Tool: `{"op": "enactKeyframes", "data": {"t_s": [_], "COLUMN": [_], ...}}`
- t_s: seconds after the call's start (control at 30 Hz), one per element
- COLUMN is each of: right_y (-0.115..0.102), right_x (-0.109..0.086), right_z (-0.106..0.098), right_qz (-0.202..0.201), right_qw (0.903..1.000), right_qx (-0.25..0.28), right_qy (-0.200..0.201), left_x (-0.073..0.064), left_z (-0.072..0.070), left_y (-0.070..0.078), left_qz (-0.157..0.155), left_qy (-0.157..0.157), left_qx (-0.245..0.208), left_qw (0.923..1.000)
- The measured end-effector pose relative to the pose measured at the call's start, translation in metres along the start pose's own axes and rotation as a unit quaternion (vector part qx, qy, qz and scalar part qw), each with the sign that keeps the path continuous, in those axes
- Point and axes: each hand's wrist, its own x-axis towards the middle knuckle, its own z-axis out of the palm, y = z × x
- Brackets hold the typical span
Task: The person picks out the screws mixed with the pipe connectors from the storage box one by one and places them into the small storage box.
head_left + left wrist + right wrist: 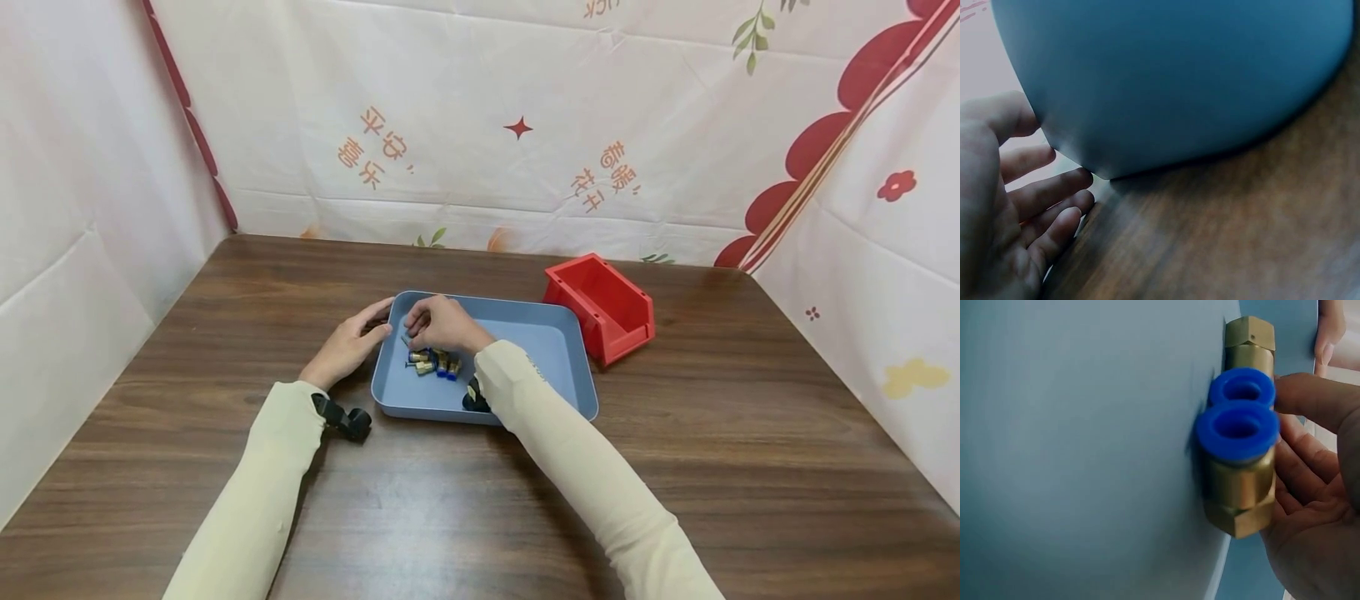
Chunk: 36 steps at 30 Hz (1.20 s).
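Observation:
My left hand (347, 346) rests its fingertips against the outside of the left wall of a blue-grey tray (528, 333); in the left wrist view the fingers (1054, 187) are loosely bent. My right hand (444, 323) reaches into the tray's left part. Its thumb and fingertips come together at a small grey metal piece (406, 339), too small to name. Just below lie several brass push-in fittings with blue collars (442, 372), and a small screw (410, 364) beside them. Close up, two blue-collared fittings (1238, 434) and a brass hex end partly hide the right fingers.
An open red bin (600, 308) stands against the tray's back right corner. The brown wood-grain table (420, 508) carries both. White printed cloth (465, 125) hangs behind and at the sides. Black wrist cameras (348, 421) sit on both sleeves, the right one low over the tray.

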Motion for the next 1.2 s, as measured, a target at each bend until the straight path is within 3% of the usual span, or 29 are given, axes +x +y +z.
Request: {"op": "enactKeyframes", "data": {"t_s": [0.7, 1.2], "right_y": [0.009, 0.018], "right_x": [-0.004, -0.011], "right_z": [-0.004, -0.013], "right_qz": [0.012, 0.003], "right_qw": [0.9997, 0.9997], "right_qx": [-0.021, 0.007], "right_qy": [0.008, 0.023], "left_x": [0.000, -0.002], "left_z": [0.000, 0.000], "left_y": [-0.001, 0.002], "left_qz": [-0.003, -0.017], "left_qy": [0.000, 0.003], "left_qx": [0.002, 0.014], "left_qw": [1.0000, 0.9998]}}
